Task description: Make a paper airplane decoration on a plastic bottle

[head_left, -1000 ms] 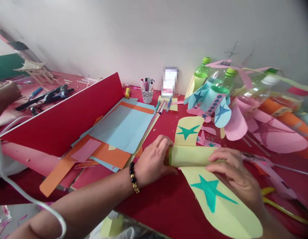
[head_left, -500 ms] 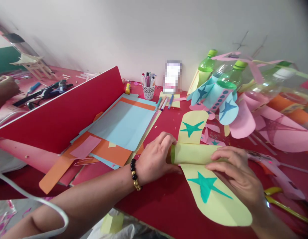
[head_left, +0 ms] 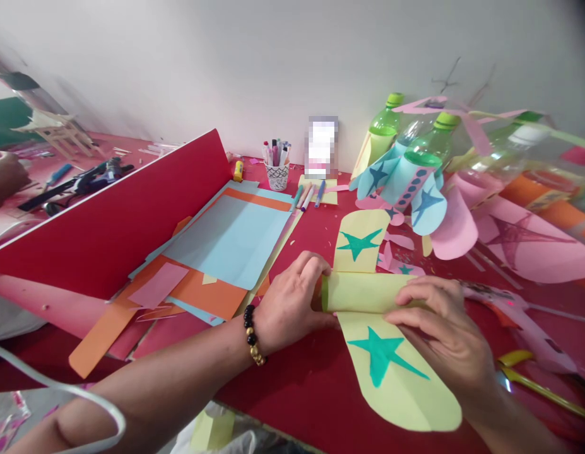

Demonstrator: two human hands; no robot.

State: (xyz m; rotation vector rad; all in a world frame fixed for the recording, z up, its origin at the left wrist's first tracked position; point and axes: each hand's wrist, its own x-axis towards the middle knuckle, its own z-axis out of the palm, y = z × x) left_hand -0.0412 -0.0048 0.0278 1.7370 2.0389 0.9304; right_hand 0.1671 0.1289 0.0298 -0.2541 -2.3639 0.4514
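A bottle wrapped in pale yellow paper (head_left: pixel 363 292) lies on its side over the red tabletop, with a green rim showing at its left end. My left hand (head_left: pixel 295 296) is curled around that end, fingers above and thumb below. At the other end, my right hand (head_left: pixel 446 321) grips the wrapped bottle, its fingertips pressing along the lower seam. One yellow paper wing with a green star (head_left: pixel 361 243) stretches away behind the wrap. A larger rounded wing with a green star (head_left: pixel 406 397) reaches toward me under my right hand. The bottle's right end is hidden by my fingers.
Paper-winged bottles (head_left: pixel 422 170) crowd the right, near a pink glue gun (head_left: pixel 524 309) and yellow-handled scissors (head_left: pixel 517 359). Coloured paper sheets (head_left: pixel 235 233) lie left, beside an upright red board (head_left: pixel 131 221). A marker cup (head_left: pixel 277 173) stands behind. Another person's hand (head_left: pixel 8 176) shows far left.
The view has shifted slightly, so everything sits a little further left. Both hands keep the same hold on the wrapped bottle.
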